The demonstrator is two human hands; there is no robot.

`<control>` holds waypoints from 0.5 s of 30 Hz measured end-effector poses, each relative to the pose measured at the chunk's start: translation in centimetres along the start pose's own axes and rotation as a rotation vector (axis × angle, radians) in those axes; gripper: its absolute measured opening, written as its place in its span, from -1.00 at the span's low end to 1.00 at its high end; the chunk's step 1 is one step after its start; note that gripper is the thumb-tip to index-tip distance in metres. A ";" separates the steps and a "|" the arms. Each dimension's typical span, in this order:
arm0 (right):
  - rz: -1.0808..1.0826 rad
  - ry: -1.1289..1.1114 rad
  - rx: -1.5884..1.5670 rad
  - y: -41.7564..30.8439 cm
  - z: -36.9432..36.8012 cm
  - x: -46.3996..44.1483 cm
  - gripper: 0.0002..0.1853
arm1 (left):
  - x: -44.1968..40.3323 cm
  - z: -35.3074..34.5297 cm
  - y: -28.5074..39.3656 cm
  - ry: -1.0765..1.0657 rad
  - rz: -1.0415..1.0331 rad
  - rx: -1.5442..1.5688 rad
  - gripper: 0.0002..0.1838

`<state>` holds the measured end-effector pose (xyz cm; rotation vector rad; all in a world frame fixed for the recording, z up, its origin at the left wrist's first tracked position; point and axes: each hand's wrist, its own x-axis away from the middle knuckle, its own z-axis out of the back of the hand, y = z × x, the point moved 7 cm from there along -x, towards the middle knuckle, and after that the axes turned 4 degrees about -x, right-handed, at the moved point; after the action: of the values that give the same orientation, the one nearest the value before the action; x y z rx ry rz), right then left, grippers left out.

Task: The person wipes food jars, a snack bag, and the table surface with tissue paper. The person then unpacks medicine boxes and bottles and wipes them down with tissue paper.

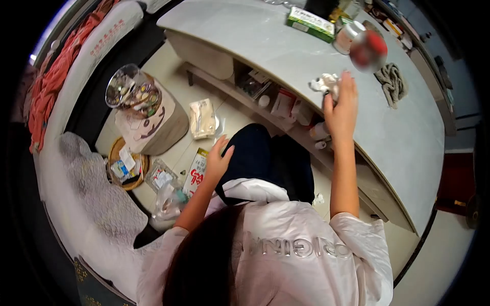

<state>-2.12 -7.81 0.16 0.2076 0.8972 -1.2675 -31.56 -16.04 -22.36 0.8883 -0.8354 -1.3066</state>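
My right hand (341, 115) is over the grey tabletop (393, 137), with its fingers stretched out and the thumb apart. Crumpled white tissue (325, 82) lies against the thumb side of this hand; whether the palm presses on it, I cannot tell. To the right of the fingers is a bunched grey cloth (392, 85). My left hand (218, 159) hovers beside my dark-clad knee, fingers apart and holding nothing. Near it on the floor are a cream-coloured packet (202, 119) and a box with red lettering (196, 171).
At the table's back stand a green-and-white box (310, 24), a white-lidded jar (349, 36) and a blurred red object (368, 51). Boxes and bottles fill the shelf below. A storage bin (161, 125) bears a clear tub (122, 86). A wicker basket (146, 166) sits by the sofa (71, 102).
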 end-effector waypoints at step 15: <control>0.226 0.114 -0.373 -7.3 -3.6 6.0 -0.28 | 13.0 5.9 -21.3 0.175 0.435 -0.691 -0.11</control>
<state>-10.12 -12.50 -3.87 0.0825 1.1568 -0.8683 -44.93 -30.47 -38.75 0.2425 -0.3579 -1.0045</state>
